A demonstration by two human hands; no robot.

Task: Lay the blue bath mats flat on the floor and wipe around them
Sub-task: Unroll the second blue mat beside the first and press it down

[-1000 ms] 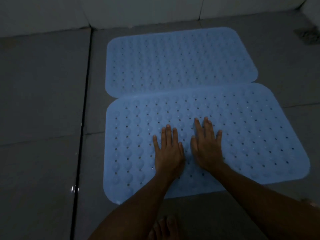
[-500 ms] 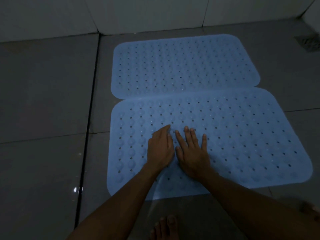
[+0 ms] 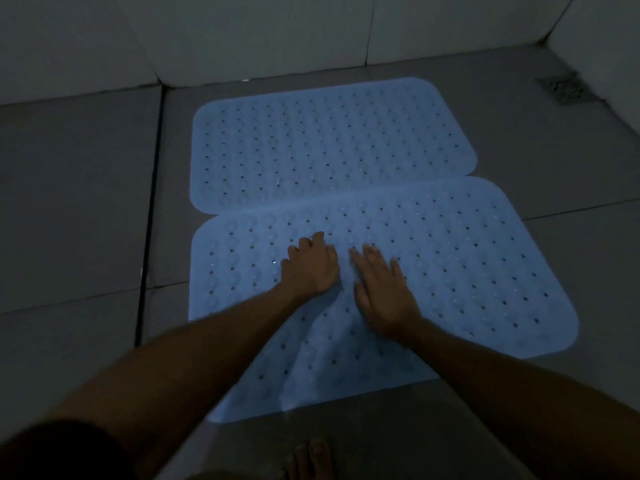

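Two blue bath mats (image 3: pixel 332 147); left hand (image 3: pixel 311 268) and right hand (image 3: pixel 384 292) press one.

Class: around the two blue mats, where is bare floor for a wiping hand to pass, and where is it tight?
Bare tile lies left of both mats, and right of the far mat toward the drain. Tight: the strip between far mat and wall, and the near mat, where both hands press.
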